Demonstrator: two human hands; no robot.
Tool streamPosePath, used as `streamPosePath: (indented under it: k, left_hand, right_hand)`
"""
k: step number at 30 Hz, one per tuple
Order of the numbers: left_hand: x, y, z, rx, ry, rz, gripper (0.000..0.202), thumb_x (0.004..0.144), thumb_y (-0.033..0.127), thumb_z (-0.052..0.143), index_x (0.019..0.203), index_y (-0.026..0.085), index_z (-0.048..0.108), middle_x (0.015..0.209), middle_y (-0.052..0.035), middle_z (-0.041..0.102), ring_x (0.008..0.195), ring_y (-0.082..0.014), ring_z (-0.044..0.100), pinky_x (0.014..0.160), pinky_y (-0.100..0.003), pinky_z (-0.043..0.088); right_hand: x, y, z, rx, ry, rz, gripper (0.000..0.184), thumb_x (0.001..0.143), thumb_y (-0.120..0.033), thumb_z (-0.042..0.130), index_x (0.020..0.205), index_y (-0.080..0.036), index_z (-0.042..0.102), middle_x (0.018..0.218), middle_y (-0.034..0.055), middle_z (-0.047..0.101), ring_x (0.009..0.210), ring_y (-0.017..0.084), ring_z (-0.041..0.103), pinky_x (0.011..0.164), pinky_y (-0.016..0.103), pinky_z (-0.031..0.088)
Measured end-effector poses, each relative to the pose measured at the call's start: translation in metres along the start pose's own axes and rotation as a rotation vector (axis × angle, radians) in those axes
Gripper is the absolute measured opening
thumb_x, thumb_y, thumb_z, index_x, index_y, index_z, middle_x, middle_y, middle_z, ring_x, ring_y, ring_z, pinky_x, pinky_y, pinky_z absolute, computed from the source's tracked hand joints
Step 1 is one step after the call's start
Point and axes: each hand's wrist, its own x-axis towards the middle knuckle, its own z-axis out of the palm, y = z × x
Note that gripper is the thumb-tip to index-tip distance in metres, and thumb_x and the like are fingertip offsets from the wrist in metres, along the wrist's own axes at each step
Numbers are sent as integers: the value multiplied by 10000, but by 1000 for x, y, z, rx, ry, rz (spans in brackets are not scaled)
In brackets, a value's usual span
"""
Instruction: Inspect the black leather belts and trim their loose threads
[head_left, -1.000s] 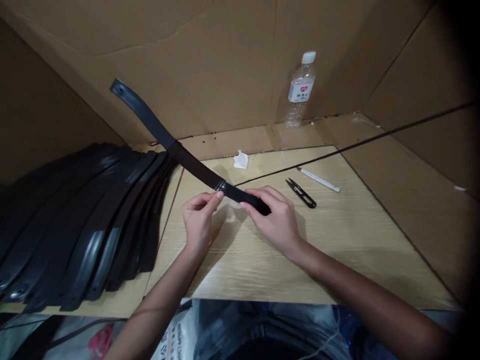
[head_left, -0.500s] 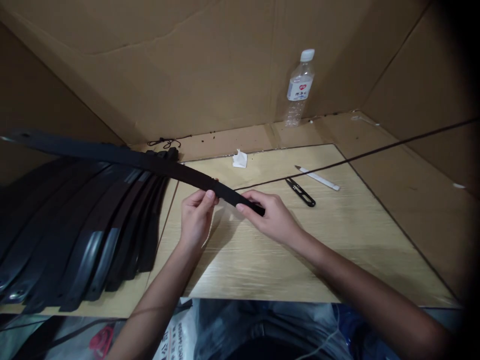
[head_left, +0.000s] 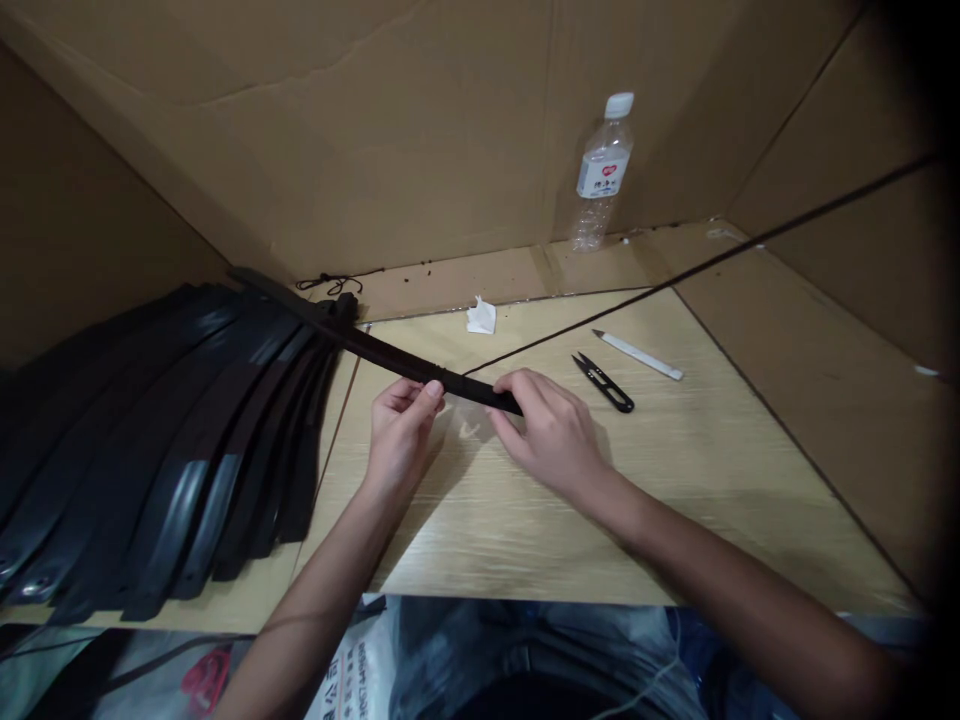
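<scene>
A long, curved black strip (head_left: 367, 346) is held above the table between my two hands. My left hand (head_left: 405, 420) pinches it near the middle of its nearer part, thumb on top. Around the nearer end, my right hand (head_left: 551, 425) closes with thumb and fingers. A dark cord (head_left: 577, 325) runs taut from the strip, between my hands, up to the right edge of the view. Where the cord meets the strip, the wrapping is too dark to make out. The strip's far end reaches over a row of similar black strips (head_left: 172, 440) on the left.
Black thread snips (head_left: 602, 382) and a white pen-like tool (head_left: 637, 354) lie right of my hands. A crumpled white scrap (head_left: 481, 316) is at the table's back. A plastic bottle (head_left: 602, 175) stands by the cardboard wall (head_left: 420, 140). Loose black cord (head_left: 330, 284) lies at back left.
The strip has rolled so its narrow edge shows, and its far end has swung right and away from the left edge. The cord now rises more steeply to the right.
</scene>
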Motion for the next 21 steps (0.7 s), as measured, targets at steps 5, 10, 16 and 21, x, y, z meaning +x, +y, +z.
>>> streamPosePath:
  k: [5,10,16,21]
  left_hand:
    - [1,2,-1,50,-33,68,211,631,314,809,690,151,688,658,-12,593,624,-78,501,640,-216,411]
    - [1,1,-2,72,20,60,285,578,301,838,548,146,601,541,15,548,559,-67,480,619,-211,406]
    - [-1,-3,3,18,52,-14,293,547,281,853,569,126,605,555,13,555,557,-60,483,593,-196,396]
    - [-2,-3,3,13,2,38,265,550,268,854,681,121,677,679,-27,635,652,-92,564,671,-220,449]
  right_hand:
    - [6,2,-1,216,-4,52,257,939,-318,472,1081,-134,584,1041,65,571,1014,135,531,895,263,442]
    - [6,2,-4,139,78,8,203,921,-300,519,1017,-137,593,996,61,571,984,137,526,873,261,438]
    - [0,-3,-3,-26,123,-50,119,917,-226,506,933,-128,572,925,49,565,884,109,544,752,213,423]
    - [1,-2,-4,-45,102,-104,118,893,-235,528,888,-122,562,908,40,570,835,108,558,681,210,413]
